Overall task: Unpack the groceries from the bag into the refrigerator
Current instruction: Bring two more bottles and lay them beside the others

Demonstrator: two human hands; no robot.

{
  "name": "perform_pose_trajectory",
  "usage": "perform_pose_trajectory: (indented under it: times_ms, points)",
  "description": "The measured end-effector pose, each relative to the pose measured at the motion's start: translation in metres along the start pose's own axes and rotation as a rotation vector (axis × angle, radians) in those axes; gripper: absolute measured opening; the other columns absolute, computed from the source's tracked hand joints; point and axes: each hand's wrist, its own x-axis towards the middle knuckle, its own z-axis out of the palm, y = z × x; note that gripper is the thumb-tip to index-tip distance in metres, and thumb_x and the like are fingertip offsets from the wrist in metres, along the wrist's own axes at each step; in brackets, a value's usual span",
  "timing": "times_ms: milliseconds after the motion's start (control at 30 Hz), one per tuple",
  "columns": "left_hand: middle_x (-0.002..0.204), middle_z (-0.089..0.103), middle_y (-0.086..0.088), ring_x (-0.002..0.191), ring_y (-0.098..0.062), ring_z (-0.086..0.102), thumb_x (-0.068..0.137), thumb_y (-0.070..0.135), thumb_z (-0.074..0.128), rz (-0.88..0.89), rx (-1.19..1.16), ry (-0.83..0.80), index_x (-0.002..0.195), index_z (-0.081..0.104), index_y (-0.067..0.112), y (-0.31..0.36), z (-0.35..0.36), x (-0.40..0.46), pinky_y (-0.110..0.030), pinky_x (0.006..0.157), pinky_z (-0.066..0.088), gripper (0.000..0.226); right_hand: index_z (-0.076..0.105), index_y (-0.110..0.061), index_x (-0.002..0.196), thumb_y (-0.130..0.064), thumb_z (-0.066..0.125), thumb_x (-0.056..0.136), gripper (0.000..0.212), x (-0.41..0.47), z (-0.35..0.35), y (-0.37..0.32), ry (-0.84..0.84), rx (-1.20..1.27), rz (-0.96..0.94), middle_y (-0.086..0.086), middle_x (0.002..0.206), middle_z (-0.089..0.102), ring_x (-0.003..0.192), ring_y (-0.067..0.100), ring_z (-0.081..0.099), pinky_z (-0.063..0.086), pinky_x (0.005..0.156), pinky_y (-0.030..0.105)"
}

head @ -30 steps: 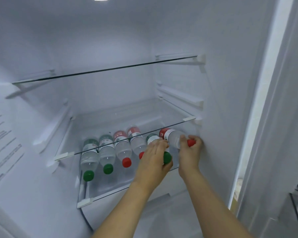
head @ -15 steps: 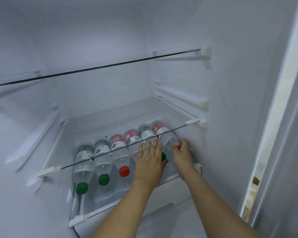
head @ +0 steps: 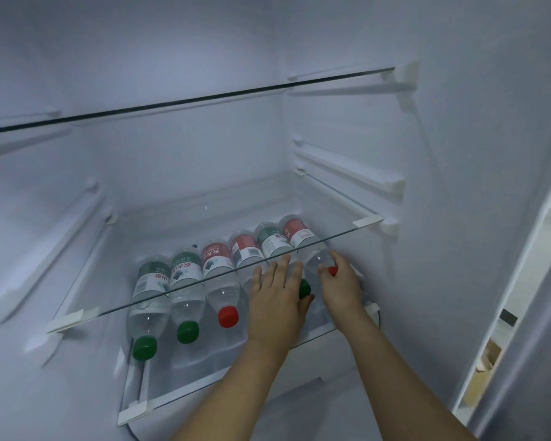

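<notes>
Red-capped bottle (head: 312, 249) pinched by right hand (head: 341, 288); left hand (head: 275, 300) flat

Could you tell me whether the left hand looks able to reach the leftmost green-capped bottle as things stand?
Probably yes: the left hand lies flat further right, and the leftmost bottle has its cap facing the open shelf front, nothing between.

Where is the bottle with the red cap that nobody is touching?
In the head view, that red-capped bottle lies third from the left in the row on the lower glass shelf, between a green-capped bottle and the left hand.
</notes>
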Motion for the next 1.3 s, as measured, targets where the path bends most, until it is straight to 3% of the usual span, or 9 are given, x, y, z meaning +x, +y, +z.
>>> perform_pose_trajectory:
  times_ms: [233, 400, 533, 667, 733, 767, 833, 967, 1300]
  points:
    - [0.14, 0.055, -0.008, 0.127, -0.029, 0.054, 0.078, 0.047, 0.075, -0.013, -0.01, -0.02, 0.131, 0.059, 0.018, 0.0, -0.004, 0.001, -0.051, 0.11, 0.035, 0.062, 0.039, -0.015, 0.146, -0.017, 0.042, 0.101, 0.045, -0.011, -0.016, -0.012, -0.07, -0.101, 0.02, 0.007, 0.144, 0.046, 0.121, 0.018, 0.047, 0.032, 0.089, 0.022]
    - [0.135, 0.059, -0.011, 0.122, -0.032, 0.058, 0.072, 0.046, 0.08, -0.025, -0.003, -0.099, 0.127, 0.061, 0.015, 0.003, -0.013, 0.003, -0.053, 0.106, 0.039, 0.066, 0.044, 0.001, 0.135, -0.016, 0.042, 0.1, 0.039, -0.025, -0.03, -0.018, -0.068, -0.188, 0.018, 0.017, 0.138, 0.049, 0.124, 0.03, 0.047, 0.038, 0.097, 0.034]
    - [0.135, 0.06, -0.011, 0.123, -0.031, 0.058, 0.074, 0.048, 0.079, -0.065, 0.026, -0.149, 0.129, 0.06, 0.01, 0.004, -0.026, 0.002, -0.054, 0.107, 0.036, 0.069, 0.042, -0.006, 0.14, -0.021, 0.042, 0.102, 0.041, -0.042, -0.04, -0.026, -0.131, -0.278, -0.085, 0.009, 0.137, 0.047, 0.128, 0.023, 0.043, 0.032, 0.096, 0.026]
    - [0.144, 0.051, -0.011, 0.136, -0.031, 0.045, 0.09, 0.045, 0.063, -0.128, -0.006, -0.128, 0.14, 0.049, 0.007, -0.002, -0.046, -0.007, -0.05, 0.116, 0.026, 0.065, 0.049, -0.013, 0.109, -0.022, 0.042, 0.1, 0.015, -0.055, -0.05, -0.028, -0.147, -0.426, -0.209, 0.002, 0.11, 0.049, 0.104, 0.019, 0.048, 0.036, 0.084, 0.027]
    - [0.147, 0.047, -0.013, 0.139, -0.032, 0.04, 0.094, 0.044, 0.057, -0.157, -0.046, -0.105, 0.143, 0.046, 0.005, -0.007, -0.056, -0.013, -0.048, 0.118, 0.021, 0.063, 0.046, -0.009, 0.123, -0.023, 0.041, 0.1, 0.027, -0.064, -0.052, -0.031, -0.208, -0.549, -0.269, 0.007, 0.131, 0.046, 0.126, 0.023, 0.042, 0.036, 0.099, 0.03]
    - [0.147, 0.047, -0.013, 0.139, -0.032, 0.04, 0.095, 0.044, 0.054, -0.175, -0.058, -0.098, 0.142, 0.046, 0.005, -0.009, -0.061, -0.017, -0.048, 0.117, 0.022, 0.062, 0.037, -0.007, 0.139, -0.024, 0.04, 0.101, 0.042, -0.069, -0.052, -0.034, -0.26, -0.623, -0.281, 0.009, 0.148, 0.034, 0.141, 0.023, 0.028, 0.027, 0.112, 0.032]
    - [0.148, 0.046, -0.013, 0.14, -0.032, 0.04, 0.096, 0.046, 0.042, -0.207, -0.066, -0.113, 0.142, 0.046, 0.004, -0.013, -0.073, -0.025, -0.047, 0.116, 0.024, 0.062, 0.019, -0.005, 0.151, -0.028, 0.039, 0.102, 0.057, -0.077, -0.051, -0.04, -0.322, -0.742, -0.321, 0.01, 0.16, 0.012, 0.148, 0.021, 0.007, 0.01, 0.121, 0.034]
    - [0.157, 0.031, -0.01, 0.147, -0.027, 0.024, 0.101, 0.044, 0.039, -0.239, -0.1, -0.165, 0.15, 0.034, 0.008, -0.018, -0.098, -0.043, -0.042, 0.122, 0.016, 0.061, 0.014, -0.005, 0.153, -0.032, 0.035, 0.102, 0.061, -0.092, -0.044, -0.051, -0.386, -0.897, -0.426, 0.011, 0.16, 0.009, 0.148, 0.023, 0.005, 0.008, 0.121, 0.039]
    - [0.159, 0.028, -0.009, 0.149, -0.024, 0.019, 0.102, 0.042, 0.037, -0.456, 0.011, -0.168, 0.151, 0.031, 0.007, -0.005, -0.176, -0.094, -0.032, 0.12, 0.002, 0.06, -0.008, -0.008, 0.154, -0.035, 0.031, 0.103, 0.07, -0.14, -0.029, -0.071, -0.711, -1.06, -0.522, 0.009, 0.161, -0.017, 0.148, 0.023, -0.017, -0.009, 0.12, 0.037]
